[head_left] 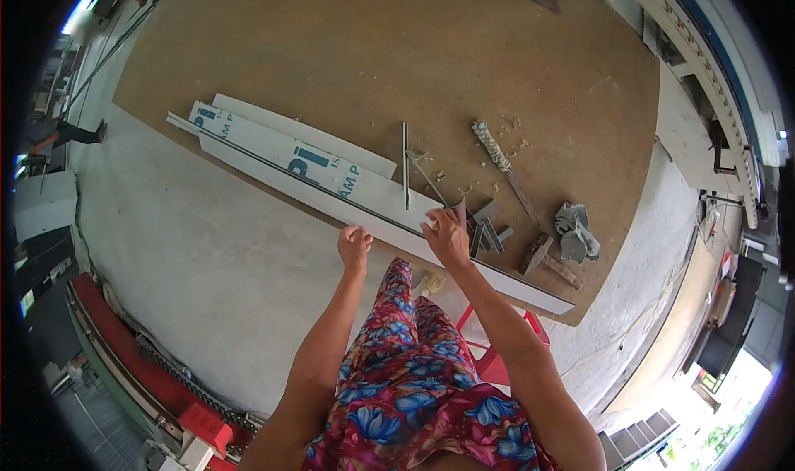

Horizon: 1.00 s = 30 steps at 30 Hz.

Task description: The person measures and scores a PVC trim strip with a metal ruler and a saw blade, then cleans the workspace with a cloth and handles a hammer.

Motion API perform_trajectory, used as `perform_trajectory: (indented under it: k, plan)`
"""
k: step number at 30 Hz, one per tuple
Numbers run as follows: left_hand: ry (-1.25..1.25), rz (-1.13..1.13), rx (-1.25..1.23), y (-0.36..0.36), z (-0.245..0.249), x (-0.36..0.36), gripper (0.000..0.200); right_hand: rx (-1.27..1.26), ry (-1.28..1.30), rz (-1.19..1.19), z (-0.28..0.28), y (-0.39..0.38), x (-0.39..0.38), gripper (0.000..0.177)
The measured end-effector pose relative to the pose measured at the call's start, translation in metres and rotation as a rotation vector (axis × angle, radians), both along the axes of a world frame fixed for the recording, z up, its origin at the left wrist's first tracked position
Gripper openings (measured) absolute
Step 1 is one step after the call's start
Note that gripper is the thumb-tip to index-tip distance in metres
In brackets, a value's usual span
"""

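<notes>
A long white panel (381, 214) with a dark line and blue lettering lies along the near edge of the brown board. My left hand (354, 244) is raised just short of the panel's near edge, fingers curled together; what it holds, if anything, is too small to name. Over the panel is my right hand (446, 232), fingers bent and partly apart, beside a pinkish roll (460, 212) and several grey metal pieces (489, 232). Whether it holds anything is unclear. A thin metal strip (406, 164) lies across the panel, left of my right hand.
On the board (348, 48) are a long blade with a wrapped handle (494, 148), a hammer (538, 254) and a grey cloth (576, 232). A red stool (494, 367) stands by my legs. At the far left, a person's leg (81, 133) shows.
</notes>
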State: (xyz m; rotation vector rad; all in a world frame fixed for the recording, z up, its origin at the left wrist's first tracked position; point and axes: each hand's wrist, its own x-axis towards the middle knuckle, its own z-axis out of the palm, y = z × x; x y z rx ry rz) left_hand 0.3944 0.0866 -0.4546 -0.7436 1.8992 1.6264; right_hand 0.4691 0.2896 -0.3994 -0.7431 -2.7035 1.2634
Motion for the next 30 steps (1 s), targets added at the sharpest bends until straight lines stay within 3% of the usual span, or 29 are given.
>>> perform_trajectory:
  k: [2,6,10,13,15,20,23,26,30]
  plan:
    - [-0.028,0.000,0.016,-0.003,0.000,-0.004,0.034,-0.049,-0.144,-0.069,0.002,-0.004,-0.029,0.027]
    - [-0.074,-0.029,0.020,-0.008,0.014,0.001,0.031,0.208,-0.240,-0.116,-0.011,-0.014,-0.070,0.033]
    - [-0.096,0.003,0.048,-0.022,0.016,0.018,0.030,0.088,-0.301,-0.148,-0.027,-0.008,-0.086,0.016]
    - [-0.114,0.043,0.074,-0.038,0.018,0.030,0.031,0.180,-0.124,-0.138,-0.020,0.006,-0.074,0.012]
    - [-0.097,0.056,0.082,-0.050,0.015,0.037,0.031,0.270,0.019,-0.159,-0.013,0.025,-0.062,0.015]
    - [-0.052,0.099,0.101,-0.068,0.014,0.020,0.034,0.353,-0.249,-0.262,0.004,0.073,-0.038,0.028]
    - [-0.045,0.128,0.129,-0.071,0.005,-0.007,0.037,0.389,-0.176,-0.128,0.014,0.052,-0.058,0.038]
    - [-0.039,0.144,0.200,-0.067,0.010,-0.052,0.040,0.162,-0.114,0.128,-0.002,0.012,-0.111,0.048]
    - [-0.133,0.179,0.286,-0.071,0.007,-0.092,0.041,0.244,-0.148,0.263,-0.023,-0.047,-0.184,0.057]
